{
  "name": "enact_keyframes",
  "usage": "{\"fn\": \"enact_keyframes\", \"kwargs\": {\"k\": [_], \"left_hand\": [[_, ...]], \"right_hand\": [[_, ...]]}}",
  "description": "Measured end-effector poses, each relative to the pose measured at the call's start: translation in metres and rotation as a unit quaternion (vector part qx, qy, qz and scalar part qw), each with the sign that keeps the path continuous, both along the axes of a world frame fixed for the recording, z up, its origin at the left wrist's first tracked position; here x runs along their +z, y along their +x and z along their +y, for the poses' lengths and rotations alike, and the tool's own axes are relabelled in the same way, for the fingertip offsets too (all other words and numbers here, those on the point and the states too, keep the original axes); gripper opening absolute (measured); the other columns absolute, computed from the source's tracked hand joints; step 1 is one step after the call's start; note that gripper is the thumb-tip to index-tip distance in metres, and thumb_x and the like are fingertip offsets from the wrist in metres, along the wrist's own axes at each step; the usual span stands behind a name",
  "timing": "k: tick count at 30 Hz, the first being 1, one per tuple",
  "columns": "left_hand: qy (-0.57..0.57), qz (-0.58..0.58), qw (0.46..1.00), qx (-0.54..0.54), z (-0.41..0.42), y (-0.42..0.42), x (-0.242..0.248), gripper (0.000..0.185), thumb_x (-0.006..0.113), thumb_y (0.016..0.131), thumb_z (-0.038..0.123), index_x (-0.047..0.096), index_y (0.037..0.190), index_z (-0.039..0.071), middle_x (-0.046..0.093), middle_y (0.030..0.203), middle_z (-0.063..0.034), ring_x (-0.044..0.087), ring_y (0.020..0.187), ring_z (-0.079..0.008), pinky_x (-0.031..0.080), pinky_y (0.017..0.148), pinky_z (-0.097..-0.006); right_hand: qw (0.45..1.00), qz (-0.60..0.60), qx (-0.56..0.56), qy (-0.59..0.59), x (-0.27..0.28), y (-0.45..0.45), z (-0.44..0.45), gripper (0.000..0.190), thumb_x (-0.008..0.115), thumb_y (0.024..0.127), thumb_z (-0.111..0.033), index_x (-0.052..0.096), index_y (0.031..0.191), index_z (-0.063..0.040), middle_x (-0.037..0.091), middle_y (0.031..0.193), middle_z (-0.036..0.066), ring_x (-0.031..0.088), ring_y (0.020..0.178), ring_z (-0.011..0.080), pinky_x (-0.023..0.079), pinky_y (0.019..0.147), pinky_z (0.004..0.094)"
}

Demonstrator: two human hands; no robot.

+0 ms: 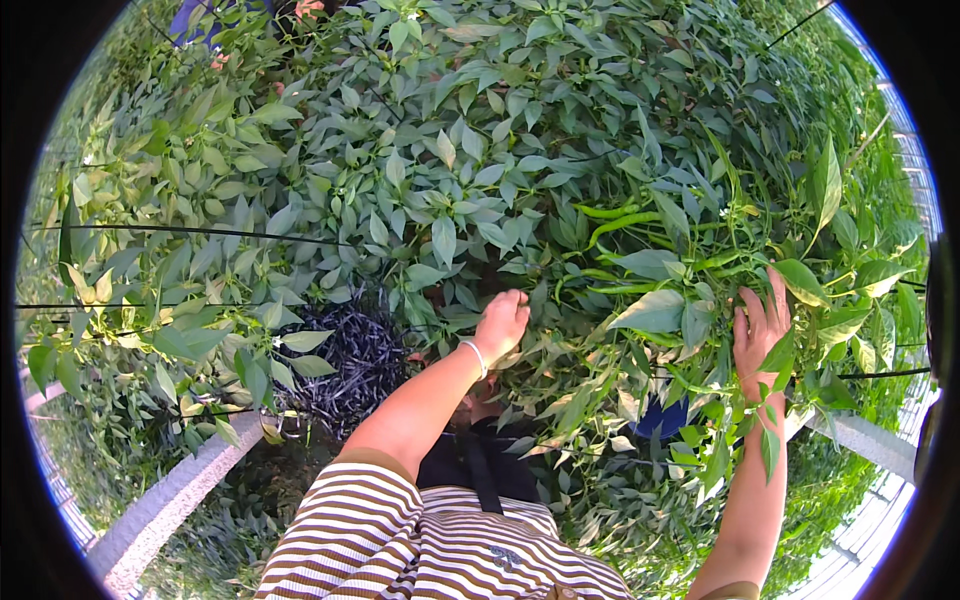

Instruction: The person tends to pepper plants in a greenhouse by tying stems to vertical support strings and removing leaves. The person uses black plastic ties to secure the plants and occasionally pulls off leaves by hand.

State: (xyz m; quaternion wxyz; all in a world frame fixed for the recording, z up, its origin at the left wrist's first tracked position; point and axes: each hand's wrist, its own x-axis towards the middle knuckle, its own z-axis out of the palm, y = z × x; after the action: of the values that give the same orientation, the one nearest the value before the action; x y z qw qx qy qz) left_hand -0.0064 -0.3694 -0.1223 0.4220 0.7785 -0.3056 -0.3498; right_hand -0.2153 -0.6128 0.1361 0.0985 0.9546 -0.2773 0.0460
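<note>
Long green chili peppers (626, 223) hang among the leaves of pepper plants in front of me. My left hand (501, 324), with a white bracelet at the wrist, is at the middle of the foliage with its fingers curled; whether it holds something small I cannot tell. To the right, my right hand (761, 326) reaches up along the stems beside the peppers, its fingers extended and a little apart, partly behind leaves. Its fingertips touch the foliage, and no pepper shows in it.
A dark tangled heap of shiny strips (352, 364) lies left of my left arm. Black lines (202, 231) run across the plants. Concrete posts or beams (176, 487) stand at lower left and right. Something blue (660, 416) shows under the leaves. Blue fabric (217, 19) appears at upper left.
</note>
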Motion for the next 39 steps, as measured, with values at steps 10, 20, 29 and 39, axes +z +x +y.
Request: {"fn": "enact_keyframes", "kwargs": {"k": [10,20,29,39], "left_hand": [[-0.261,0.111,0.894,0.347,-0.063,0.093,0.005,0.012,0.049,0.094,0.010,0.058,0.095,0.003,0.056,0.077,-0.0013,0.050,0.068,-0.0088,0.042,0.062,-0.0236],[-0.087,0.490,0.800,0.336,-0.091,0.110,0.013,0.031,0.044,0.098,0.033,0.051,0.104,0.003,0.065,0.084,-0.0121,0.063,0.062,-0.0212,0.053,0.053,-0.0301],[-0.242,0.410,0.799,0.367,-0.147,0.129,0.018,0.038,0.062,0.088,0.024,0.046,0.120,0.010,0.053,0.103,-0.0073,0.053,0.078,-0.0144,0.051,0.066,-0.0323],[-0.082,0.244,0.961,0.101,-0.155,0.097,0.001,0.077,0.051,0.093,0.040,0.006,0.150,0.014,0.045,0.136,-0.0206,0.041,0.129,-0.0290,0.029,0.105,-0.0315]], "right_hand": [[1.000,0.012,0.020,-0.010,0.006,0.003,0.012,0.025,0.058,0.083,-0.002,0.059,0.108,-0.002,0.040,0.139,0.021,0.043,0.124,0.0399,0.038,0.100,0.0454],[0.999,0.034,-0.021,0.010,0.014,0.010,0.022,0.024,0.057,0.085,-0.003,0.060,0.109,0.000,0.038,0.141,0.018,0.043,0.125,0.0381,0.038,0.100,0.0434],[0.999,0.021,-0.019,0.035,0.016,0.016,0.027,0.024,0.057,0.086,-0.004,0.060,0.109,-0.001,0.037,0.143,0.019,0.039,0.128,0.0399,0.038,0.102,0.0436],[0.999,0.017,-0.028,0.037,0.014,0.017,0.026,0.021,0.058,0.083,-0.003,0.060,0.104,0.003,0.038,0.140,0.024,0.036,0.130,0.0424,0.036,0.104,0.0464]]}}
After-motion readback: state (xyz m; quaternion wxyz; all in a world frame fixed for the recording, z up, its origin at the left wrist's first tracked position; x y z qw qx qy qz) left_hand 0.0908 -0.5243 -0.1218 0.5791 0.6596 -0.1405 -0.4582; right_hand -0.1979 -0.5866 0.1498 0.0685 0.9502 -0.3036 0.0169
